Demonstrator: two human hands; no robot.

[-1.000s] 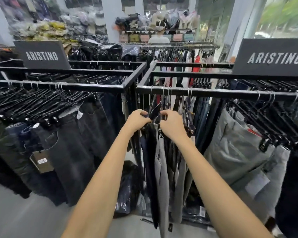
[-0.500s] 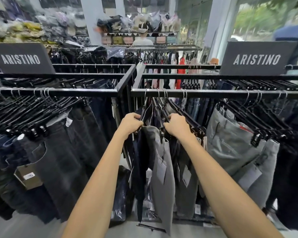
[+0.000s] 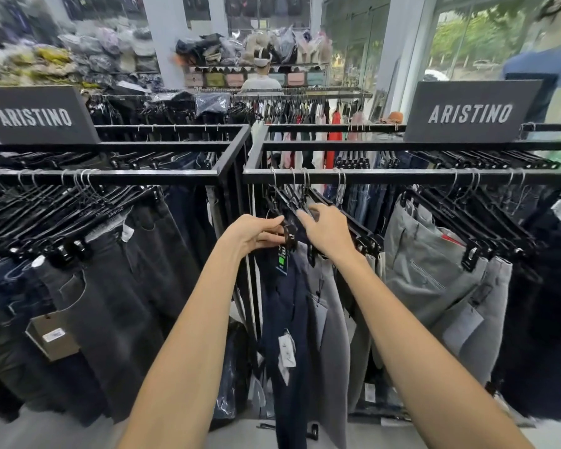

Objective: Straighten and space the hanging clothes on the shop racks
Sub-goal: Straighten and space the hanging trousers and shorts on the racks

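Observation:
Two black racks stand side by side; the right rack's front rail carries trousers on black clip hangers. At its left end hang navy trousers and grey trousers. My left hand pinches the clip hanger of the navy trousers. My right hand rests on the neighbouring black hangers with its fingers bent over them. More grey trousers hang to the right. Dark jeans fill the left rack.
Black ARISTINO signs sit on both racks. A person stands beyond the racks by shelves of bags. Another person in blue is at the far right near the window. Plastic-wrapped stock lies on the floor between the racks.
The view has shifted slightly. Both hands have moved up and closer together on the hangers; the left now pinches the navy trousers' hanger, and the right hand's fingers have loosened.

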